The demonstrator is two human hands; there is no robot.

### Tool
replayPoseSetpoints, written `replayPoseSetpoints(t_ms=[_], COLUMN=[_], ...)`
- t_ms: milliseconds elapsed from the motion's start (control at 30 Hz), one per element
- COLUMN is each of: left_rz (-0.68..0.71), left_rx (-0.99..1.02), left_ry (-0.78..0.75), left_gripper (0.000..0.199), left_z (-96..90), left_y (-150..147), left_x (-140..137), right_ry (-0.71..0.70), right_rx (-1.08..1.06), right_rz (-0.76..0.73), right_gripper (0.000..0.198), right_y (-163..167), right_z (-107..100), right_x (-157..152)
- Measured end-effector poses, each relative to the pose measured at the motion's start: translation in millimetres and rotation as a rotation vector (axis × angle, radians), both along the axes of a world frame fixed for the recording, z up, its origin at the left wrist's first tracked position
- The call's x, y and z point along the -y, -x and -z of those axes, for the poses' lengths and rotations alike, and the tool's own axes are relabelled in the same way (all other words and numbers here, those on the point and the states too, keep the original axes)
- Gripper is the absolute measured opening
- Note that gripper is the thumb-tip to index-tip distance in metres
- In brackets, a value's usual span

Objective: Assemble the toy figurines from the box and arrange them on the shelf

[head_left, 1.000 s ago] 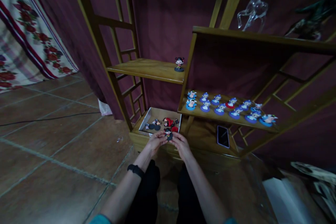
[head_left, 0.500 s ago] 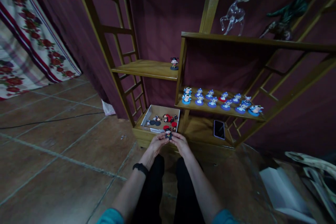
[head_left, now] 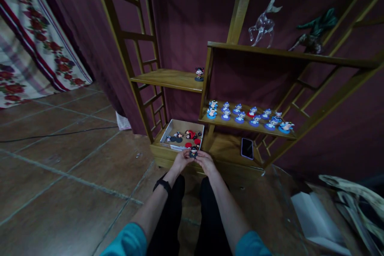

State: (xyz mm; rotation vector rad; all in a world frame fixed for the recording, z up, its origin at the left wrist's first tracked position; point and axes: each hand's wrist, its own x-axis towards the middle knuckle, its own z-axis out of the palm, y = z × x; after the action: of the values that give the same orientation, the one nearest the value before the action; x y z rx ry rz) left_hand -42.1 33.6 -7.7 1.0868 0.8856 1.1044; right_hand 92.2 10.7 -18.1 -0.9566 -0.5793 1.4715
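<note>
Between my two hands is a small black-haired figurine on a dark round base, facing me upright. My left hand grips it from the left and my right hand from the right, fingers closed at the base. Just beyond them sits a shallow cardboard box with several figurine pieces, including a red figure, dark discs and red discs. A similar figurine stands at the right end of the left shelf.
Two rows of blue and purple figurines line the middle shelf. A phone lies on the bottom board. Above are a clear deer-like ornament and a green statue. A white box is on the floor at right.
The view has shifted slightly, so the shelves sit a little lower and further left. Both hands still hold the figurine, which is tilted slightly differently.
</note>
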Motion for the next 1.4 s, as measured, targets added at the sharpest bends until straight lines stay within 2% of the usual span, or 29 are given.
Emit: replayPoseSetpoints(t_ms=[333,433,600,733,967,1100,1233,1400], left_rz=[-0.008,-0.012,-0.118,-0.145,-0.112,-0.03,0.004,0.01], left_rx=[-0.29,-0.347,-0.486,-0.669,-0.953,-1.104,-1.126,-1.095], left_ry=[-0.244,-0.261,-0.266,-0.324,-0.526,-0.629,-0.697,-0.717], left_gripper=[0.036,0.031,0.032,0.031,0.043,0.042,0.042,0.04], left_z=[2.9,1.2,-9.4,-17.1,-23.3,-32.0,-37.5,-34.4], left_y=[-3.1,-3.8,-4.4,-4.5,-1.6,3.1,8.5,14.1], left_x=[2.6,3.8,11.4,21.8,30.8,33.7,36.6,36.6], right_ry=[-0.031,-0.028,-0.032,-0.041,-0.015,-0.026,-0.034,-0.046], right_rx=[0.029,0.032,0.033,0.045,0.076,0.056,0.066,0.091], right_rz=[-0.075,-0.054,-0.056,-0.085,-0.043,-0.061,-0.064,-0.092], right_gripper=[0.036,0.035,0.033,0.034,0.03,0.027,0.028,0.03], right_y=[-5.2,-4.1,-5.3,-6.7,-3.8,-2.4,-2.4,-3.3], right_z=[0.2,0.6,2.0,3.0,2.4,1.2,2.5,7.1], right_x=[-0.6,0.1,-0.4,-1.7,-0.1,0.3,0.4,-0.1])
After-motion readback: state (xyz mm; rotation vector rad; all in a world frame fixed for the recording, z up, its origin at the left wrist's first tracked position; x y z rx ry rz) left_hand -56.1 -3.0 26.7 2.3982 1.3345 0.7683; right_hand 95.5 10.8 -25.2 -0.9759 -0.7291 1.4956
